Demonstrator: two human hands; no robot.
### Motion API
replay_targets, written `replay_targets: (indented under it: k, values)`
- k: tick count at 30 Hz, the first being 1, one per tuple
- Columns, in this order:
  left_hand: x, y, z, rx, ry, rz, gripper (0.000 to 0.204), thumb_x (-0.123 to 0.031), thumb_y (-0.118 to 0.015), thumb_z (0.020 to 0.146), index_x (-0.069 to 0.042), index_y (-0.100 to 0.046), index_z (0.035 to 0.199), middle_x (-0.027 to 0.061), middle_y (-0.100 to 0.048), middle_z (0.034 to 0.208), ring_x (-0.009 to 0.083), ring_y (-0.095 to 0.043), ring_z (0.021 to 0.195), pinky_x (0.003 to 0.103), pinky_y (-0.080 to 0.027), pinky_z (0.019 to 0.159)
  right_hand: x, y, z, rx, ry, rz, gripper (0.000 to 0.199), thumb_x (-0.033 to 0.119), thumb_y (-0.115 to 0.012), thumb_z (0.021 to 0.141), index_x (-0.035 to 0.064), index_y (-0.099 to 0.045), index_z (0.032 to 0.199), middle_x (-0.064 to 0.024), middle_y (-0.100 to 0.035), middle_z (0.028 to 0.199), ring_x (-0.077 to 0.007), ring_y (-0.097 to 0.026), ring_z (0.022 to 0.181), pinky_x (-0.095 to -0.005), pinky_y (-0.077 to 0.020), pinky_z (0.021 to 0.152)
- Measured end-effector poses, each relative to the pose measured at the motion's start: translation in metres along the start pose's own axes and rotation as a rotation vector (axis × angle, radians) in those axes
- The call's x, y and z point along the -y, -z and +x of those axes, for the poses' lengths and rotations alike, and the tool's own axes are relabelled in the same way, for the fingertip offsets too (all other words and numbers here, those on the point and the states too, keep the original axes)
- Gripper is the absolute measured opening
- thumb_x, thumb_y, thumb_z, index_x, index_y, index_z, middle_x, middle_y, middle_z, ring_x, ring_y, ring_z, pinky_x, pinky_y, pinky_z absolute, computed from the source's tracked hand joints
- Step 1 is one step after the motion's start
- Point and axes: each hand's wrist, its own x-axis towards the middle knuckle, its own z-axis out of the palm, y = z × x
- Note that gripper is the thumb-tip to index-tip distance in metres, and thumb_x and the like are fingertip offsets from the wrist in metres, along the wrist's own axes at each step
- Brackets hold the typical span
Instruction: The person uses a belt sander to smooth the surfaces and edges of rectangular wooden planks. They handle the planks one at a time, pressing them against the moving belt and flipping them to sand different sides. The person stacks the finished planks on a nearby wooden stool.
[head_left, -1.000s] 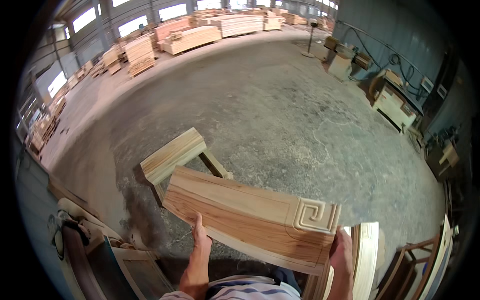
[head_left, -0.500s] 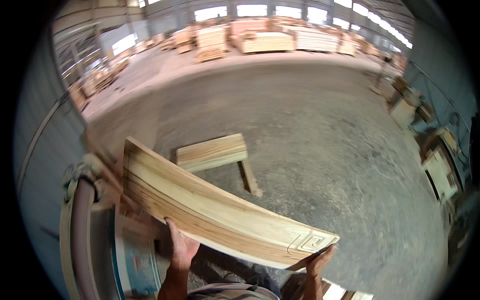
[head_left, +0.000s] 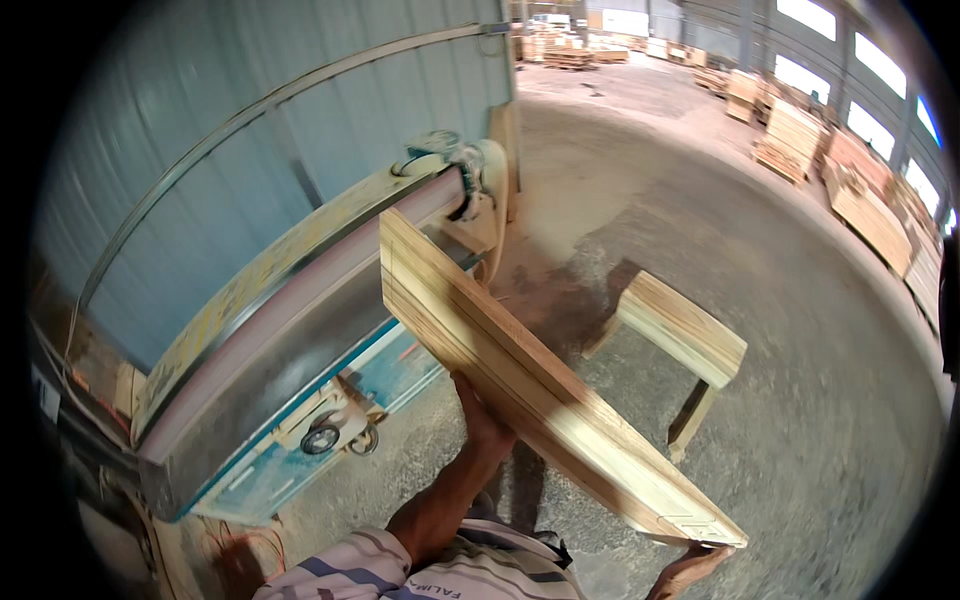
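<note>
Grey concrete floor, wooden bench, blue metal wall.

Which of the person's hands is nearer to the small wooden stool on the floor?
Right. The right hand holds the plank's near end, below the wooden stool. The left hand supports the plank's underside, further left, towards the long machine.

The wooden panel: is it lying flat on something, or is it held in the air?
Held in the air, tilted. The wooden panel rests only on the left hand and right hand, clear of the wooden stool.
</note>
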Motion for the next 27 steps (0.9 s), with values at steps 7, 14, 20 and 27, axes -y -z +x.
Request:
replay_targets:
  k: [7, 14, 20, 27]
  values:
    - [-0.067, 0.010, 0.015, -0.019, -0.253, -0.049, 0.093, -0.078, -0.047, 0.073, -0.016, -0.029, 0.140, 0.0089, -0.036, 0.137, 0.0255, -0.036, 0.126, 0.043, -0.034, 0.104, -0.010, -0.076, -0.009, 0.318, -0.028, 0.198, 0.072, 0.060, -0.029, 0.092, 0.0052, -0.031, 0.138, -0.0152, -0.041, 0.135, -0.0285, -0.040, 0.124, -0.0426, -0.0325, 0.101]
    - [-0.145, 0.045, 0.017, -0.196, -0.373, -0.111, 0.092, -0.081, -0.042, 0.073, -0.014, -0.035, 0.135, 0.0099, -0.041, 0.130, 0.0252, -0.042, 0.119, 0.042, -0.038, 0.099, 0.003, -0.167, -0.060, 0.454, -0.042, 0.272, 0.073, 0.058, -0.029, 0.093, 0.0022, -0.023, 0.140, -0.0189, -0.042, 0.131, -0.0295, -0.043, 0.120, -0.0437, -0.0334, 0.101]
    - [-0.207, 0.082, 0.006, -0.271, -0.569, -0.120, 0.091, -0.080, -0.041, 0.075, -0.013, -0.032, 0.136, 0.0097, -0.043, 0.127, 0.0251, -0.044, 0.117, 0.042, -0.039, 0.098, 0.005, -0.230, -0.103, 0.589, -0.105, 0.183, 0.072, 0.056, -0.027, 0.095, 0.0023, -0.022, 0.142, -0.0183, -0.044, 0.129, -0.0272, -0.043, 0.121, -0.0409, -0.0322, 0.102]
    - [-0.271, 0.141, -0.036, -0.352, -0.869, -0.115, 0.087, -0.079, -0.034, 0.078, -0.012, -0.034, 0.134, 0.0112, -0.045, 0.127, 0.0274, -0.046, 0.115, 0.044, -0.039, 0.097, -0.018, -0.316, -0.138, 0.916, -0.141, 0.113, 0.055, 0.047, -0.035, 0.097, 0.0096, -0.032, 0.137, -0.0099, -0.042, 0.130, -0.0224, -0.041, 0.121, -0.0381, -0.0326, 0.101]
